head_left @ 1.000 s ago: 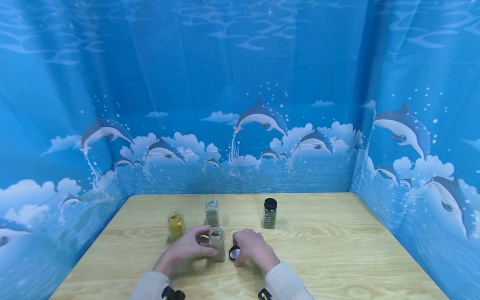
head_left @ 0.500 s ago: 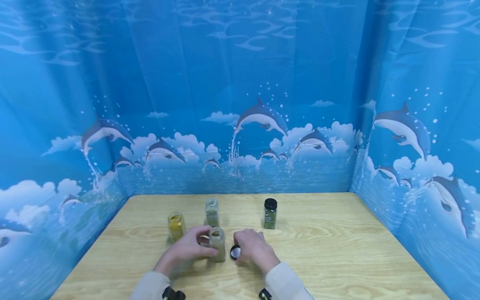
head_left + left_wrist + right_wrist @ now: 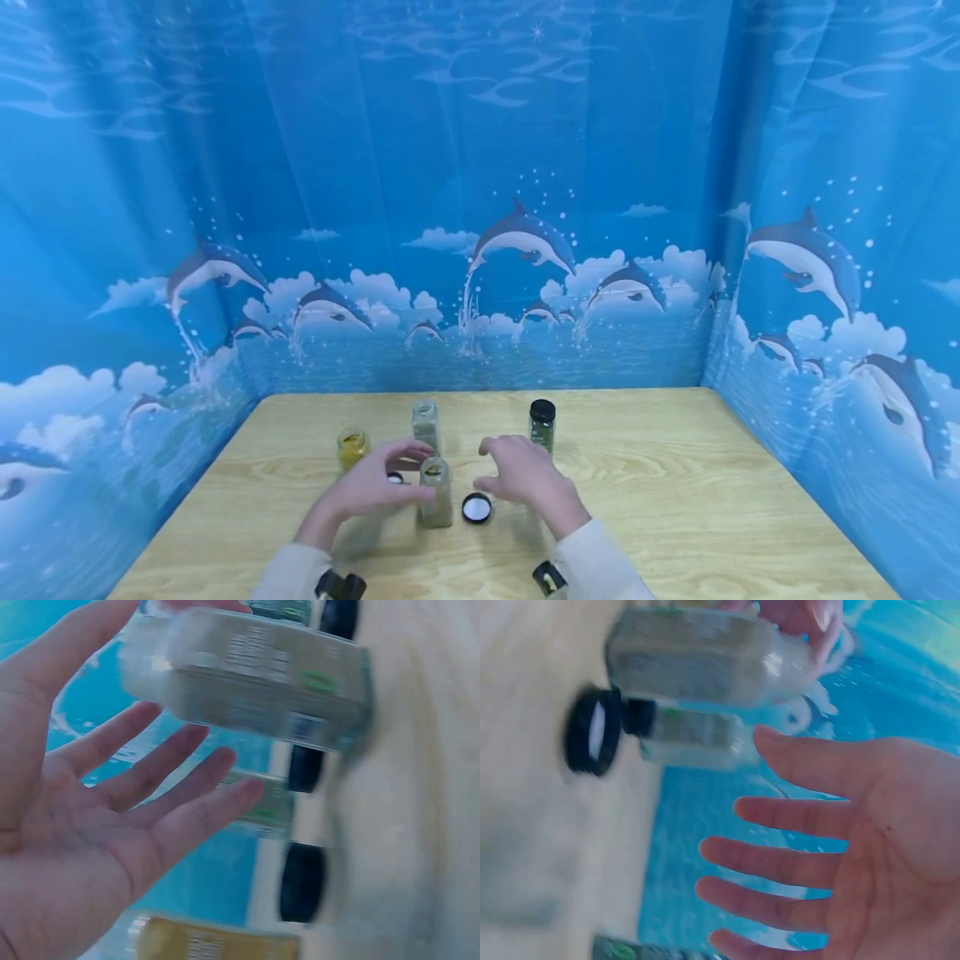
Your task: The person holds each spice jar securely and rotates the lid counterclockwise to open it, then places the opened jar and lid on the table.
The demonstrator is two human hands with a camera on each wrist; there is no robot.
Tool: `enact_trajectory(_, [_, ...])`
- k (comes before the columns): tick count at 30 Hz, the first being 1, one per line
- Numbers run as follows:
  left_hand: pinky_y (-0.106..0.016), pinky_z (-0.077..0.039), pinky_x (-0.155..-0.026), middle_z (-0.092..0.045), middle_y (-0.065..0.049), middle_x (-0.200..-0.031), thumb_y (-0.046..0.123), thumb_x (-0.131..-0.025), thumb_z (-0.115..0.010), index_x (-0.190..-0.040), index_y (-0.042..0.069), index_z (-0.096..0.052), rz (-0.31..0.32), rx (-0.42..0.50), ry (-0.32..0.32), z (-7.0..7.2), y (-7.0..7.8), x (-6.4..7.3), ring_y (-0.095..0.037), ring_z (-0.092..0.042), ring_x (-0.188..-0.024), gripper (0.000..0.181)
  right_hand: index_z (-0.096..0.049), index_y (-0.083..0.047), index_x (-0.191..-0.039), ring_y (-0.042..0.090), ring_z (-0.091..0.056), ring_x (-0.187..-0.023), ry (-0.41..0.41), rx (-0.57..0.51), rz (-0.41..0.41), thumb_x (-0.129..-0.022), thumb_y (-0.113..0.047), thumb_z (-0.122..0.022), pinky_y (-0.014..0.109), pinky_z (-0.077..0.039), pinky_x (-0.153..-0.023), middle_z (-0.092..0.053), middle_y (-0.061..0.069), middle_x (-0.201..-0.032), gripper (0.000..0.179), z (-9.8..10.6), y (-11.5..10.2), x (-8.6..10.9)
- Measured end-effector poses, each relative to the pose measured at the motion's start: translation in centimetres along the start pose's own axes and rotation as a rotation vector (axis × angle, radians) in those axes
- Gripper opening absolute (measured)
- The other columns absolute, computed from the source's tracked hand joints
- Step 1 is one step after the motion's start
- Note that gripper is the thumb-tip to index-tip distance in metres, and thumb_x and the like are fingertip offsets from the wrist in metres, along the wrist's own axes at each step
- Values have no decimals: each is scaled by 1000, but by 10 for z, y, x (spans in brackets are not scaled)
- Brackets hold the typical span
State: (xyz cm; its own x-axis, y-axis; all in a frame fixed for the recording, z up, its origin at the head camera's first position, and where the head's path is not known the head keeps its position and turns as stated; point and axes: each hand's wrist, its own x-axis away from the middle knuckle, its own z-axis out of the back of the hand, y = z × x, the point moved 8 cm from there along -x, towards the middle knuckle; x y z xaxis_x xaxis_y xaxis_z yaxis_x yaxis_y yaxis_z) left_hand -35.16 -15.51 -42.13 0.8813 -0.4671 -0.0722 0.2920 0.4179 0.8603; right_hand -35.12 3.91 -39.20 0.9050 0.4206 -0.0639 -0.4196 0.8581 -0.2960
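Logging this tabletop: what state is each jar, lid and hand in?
Front clear glass jar of greyish powder: uncapped, upright
Rear clear glass jar: uncapped, upright
Clear glass jar of yellow powder: uncapped, upright
Dark green glass jar: capped, upright
Rightmost round black lid: white inside up
Black lid nearest yellow powder: lying loose
Third black lid: loose, partly hidden
Left hand: spread
Right hand: spread

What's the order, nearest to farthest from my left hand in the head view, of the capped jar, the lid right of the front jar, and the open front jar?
1. Open front jar, right at the left hand.
2. Lid, on the table just right of that jar.
3. Capped jar, farther back, on the right.
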Motion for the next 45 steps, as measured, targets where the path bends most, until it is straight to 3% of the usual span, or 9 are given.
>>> enact_trajectory(5, [-59, -50, -110, -58, -20, -146, 31, -88, -82, -144, 6, -53, -1, -3, 36, 9, 23, -4, -45, -52, -137, 68, -70, -9, -124, 27, -71, -99, 71, -51, -21, -92, -31, -78, 47, -61, -78, -75, 10, -115, 40, 31, 19, 8])
enact_trajectory(9, [-59, -48, -113, -58, -14, -147, 31, -88, -83, -143, 13, -56, -34, -65, 73, 9, 52, -11, -41, -52, -139, 64, -71, -10, -123, 24, -71, -96, 99, -66, -81, -93, -29, -78, 45, -60, -76, -75, 8, -115, 36, 49, 41, 14])
enact_trajectory(14, [-57, -48, -113, -60, -7, -147, 32, -86, -85, -142, 20, -58, -82, -147, 93, -8, 91, -27, -35, -54, -139, 64, -70, -8, -126, 31, -69, -110, 106, -65, -126, -94, -30, -76, 51, -60, -88, -73, 12, -123, 39, 65, 63, 22])
enact_trajectory(19, [-56, -50, -113, -60, -8, -146, 30, -88, -83, -142, 20, -57, -101, -124, 76, -33, 107, -55, -34, -54, -139, 61, -69, -7, -127, 33, -69, -111, 114, -47, -151, -96, -29, -74, 52, -60, -89, -73, 14, -122, 38, 76, 80, 27])
enact_trajectory(23, [-57, -52, -109, -61, -12, -144, 27, -88, -83, -141, 18, -58, -68, -114, 91, -51, 103, -80, -37, -55, -137, 60, -68, -6, -126, 34, -69, -111, 116, -41, -161, -96, -29, -73, 53, -60, -89, -72, 15, -123, 39, 80, 90, 29])
enact_trajectory(31, [-59, -52, -106, -59, -19, -145, 25, -86, -85, -144, 12, -55, 85, -125, 89, -81, 81, -125, -42, -55, -135, 66, -68, -5, -126, 36, -69, -110, 113, -40, -174, -96, -27, -73, 55, -60, -88, -72, 18, -123, 38, 82, 102, 33])
enact_trajectory(38, [-60, -52, -104, -58, -21, -144, 19, -84, -85, -148, 9, -51, 221, -64, 97, -92, 55, -146, -41, -57, -130, 73, -68, -5, -125, 36, -69, -110, 110, -34, -168, -95, -27, -74, 54, -60, -88, -72, 18, -122, 38, 81, 100, 35])
enact_trajectory(45, [-59, -54, -100, -61, -24, -133, 6, -80, -85, -143, 4, -55, 217, 38, 135, -105, 39, -162, -41, -60, -121, 70, -69, -5, -124, 37, -69, -110, 101, -39, -164, -95, -26, -74, 56, -60, -87, -72, 18, -123, 37, 80, 98, 38])
